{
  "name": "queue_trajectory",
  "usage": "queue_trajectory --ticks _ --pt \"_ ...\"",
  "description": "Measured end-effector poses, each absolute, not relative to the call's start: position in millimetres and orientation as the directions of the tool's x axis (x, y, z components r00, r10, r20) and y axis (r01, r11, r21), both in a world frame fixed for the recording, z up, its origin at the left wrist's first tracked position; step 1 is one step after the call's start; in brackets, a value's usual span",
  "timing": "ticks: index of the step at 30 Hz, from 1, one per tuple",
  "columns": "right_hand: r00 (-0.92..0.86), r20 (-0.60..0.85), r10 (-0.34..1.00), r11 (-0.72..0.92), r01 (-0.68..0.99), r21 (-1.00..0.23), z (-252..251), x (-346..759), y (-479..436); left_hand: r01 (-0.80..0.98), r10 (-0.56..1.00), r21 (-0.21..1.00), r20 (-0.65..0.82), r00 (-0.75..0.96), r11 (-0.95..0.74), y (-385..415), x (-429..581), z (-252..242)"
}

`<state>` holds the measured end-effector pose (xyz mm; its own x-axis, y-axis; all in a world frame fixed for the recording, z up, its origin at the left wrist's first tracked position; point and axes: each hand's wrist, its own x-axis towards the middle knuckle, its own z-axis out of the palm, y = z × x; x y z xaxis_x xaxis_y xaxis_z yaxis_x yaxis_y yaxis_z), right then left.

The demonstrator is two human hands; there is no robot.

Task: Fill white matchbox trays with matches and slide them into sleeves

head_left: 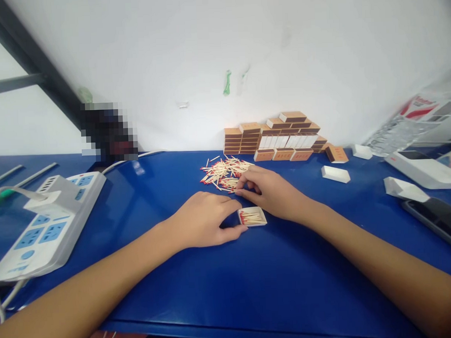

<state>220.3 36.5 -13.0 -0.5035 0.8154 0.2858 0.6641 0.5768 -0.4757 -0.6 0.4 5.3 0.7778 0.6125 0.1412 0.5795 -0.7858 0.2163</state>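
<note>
A small white matchbox tray [262, 223] lies on the blue table, partly filled with red-tipped matches [252, 217]. My left hand [208, 220] grips the tray's left end between thumb and fingers. Just behind the tray, my right hand [268, 191] has its fingers pinched together at the near right edge of a loose heap of matches [225, 173]. Whether a match sits between those fingertips is too small to make out.
Stacked matchboxes [283, 132] stand against the wall. White trays [335, 174], a phone [438, 220], a white box [425, 169] and a plastic bottle [405, 123] lie to the right. A power strip [53, 229] with cables occupies the left side.
</note>
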Motion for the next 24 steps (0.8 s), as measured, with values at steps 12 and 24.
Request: queue_trajectory --ticks 12,24 --pt "-0.459 0.155 0.875 0.483 0.846 -0.224 -14 228 32 0.597 0.631 0.213 0.161 0.759 -0.773 2 -3 7" --pt "-0.496 0.114 0.861 0.509 0.836 -0.205 -10 245 28 0.679 0.696 0.153 0.182 0.695 -0.718 13 -11 10"
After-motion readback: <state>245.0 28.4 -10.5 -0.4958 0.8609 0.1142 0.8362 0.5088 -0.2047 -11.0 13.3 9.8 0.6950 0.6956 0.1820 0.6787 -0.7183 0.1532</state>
